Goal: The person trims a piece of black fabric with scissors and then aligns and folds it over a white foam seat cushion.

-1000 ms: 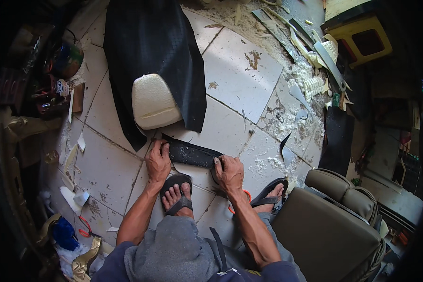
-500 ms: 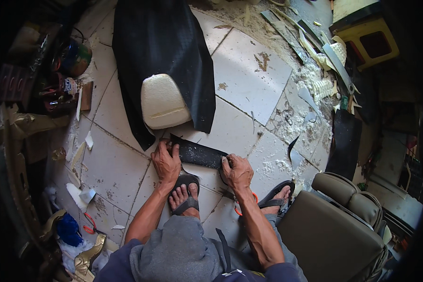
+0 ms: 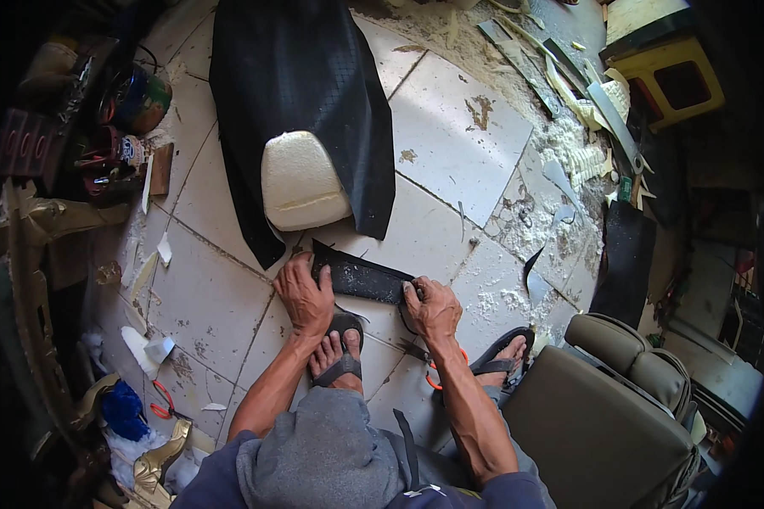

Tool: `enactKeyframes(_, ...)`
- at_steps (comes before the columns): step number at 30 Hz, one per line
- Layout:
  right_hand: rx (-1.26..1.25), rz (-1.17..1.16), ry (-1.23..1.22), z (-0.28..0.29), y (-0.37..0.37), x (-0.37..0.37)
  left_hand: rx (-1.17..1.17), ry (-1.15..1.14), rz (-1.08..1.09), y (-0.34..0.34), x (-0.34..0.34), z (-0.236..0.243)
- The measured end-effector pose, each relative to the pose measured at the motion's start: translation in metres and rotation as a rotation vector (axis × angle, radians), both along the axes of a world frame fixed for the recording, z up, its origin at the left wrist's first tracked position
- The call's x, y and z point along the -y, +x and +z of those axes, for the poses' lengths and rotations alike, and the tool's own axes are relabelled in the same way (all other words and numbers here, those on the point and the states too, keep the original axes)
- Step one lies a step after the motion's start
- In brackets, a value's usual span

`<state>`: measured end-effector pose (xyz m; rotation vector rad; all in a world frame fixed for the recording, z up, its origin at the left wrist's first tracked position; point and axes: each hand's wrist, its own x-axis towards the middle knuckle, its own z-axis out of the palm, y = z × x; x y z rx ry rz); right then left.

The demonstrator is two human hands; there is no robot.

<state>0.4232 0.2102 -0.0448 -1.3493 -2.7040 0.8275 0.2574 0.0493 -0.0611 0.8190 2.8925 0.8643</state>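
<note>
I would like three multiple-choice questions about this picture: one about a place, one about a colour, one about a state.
1. Where does the narrow black textured strip lie?
A. on the tiled floor, before the person's feet
B. on the grey-brown car seat
C. inside the yellow crate

2. What colour is the padded foam cushion that rests on the large black cover sheet?
A. red
B. cream
C. blue

3. How do the hands meet the strip?
A. both are lifted away from it
B. only one touches it
C. the left hand presses one end and the right hand the other

Answers: 1 A, the strip lies flat on the tiles near the sandalled feet. 2 B, the cushion looks pale cream against the black sheet. 3 C, each hand rests on its own end.
</note>
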Motion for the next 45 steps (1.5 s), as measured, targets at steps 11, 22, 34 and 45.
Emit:
enactKeyframes(11,0.036,-0.002,-0.077,-0.005,0.002,-0.007,0.012,0.085,-0.745,0.067,-0.027,-0.007)
enactKeyframes(22,-0.116,0.023,-0.043,-0.002,0.01,-0.008,0.099,-0.036,-0.806,0.065,-0.022,-0.014)
enactKeyframes(34,0.354,0.112,-0.186,0.034,0.119,0.046,0.168,-0.001,-0.722,0.066,-0.03,-0.009)
enactKeyframes(45,0.052,-0.062,0.097,0.055,0.078,0.02,0.235,0.047,-0.656,0.07,-0.03,-0.013)
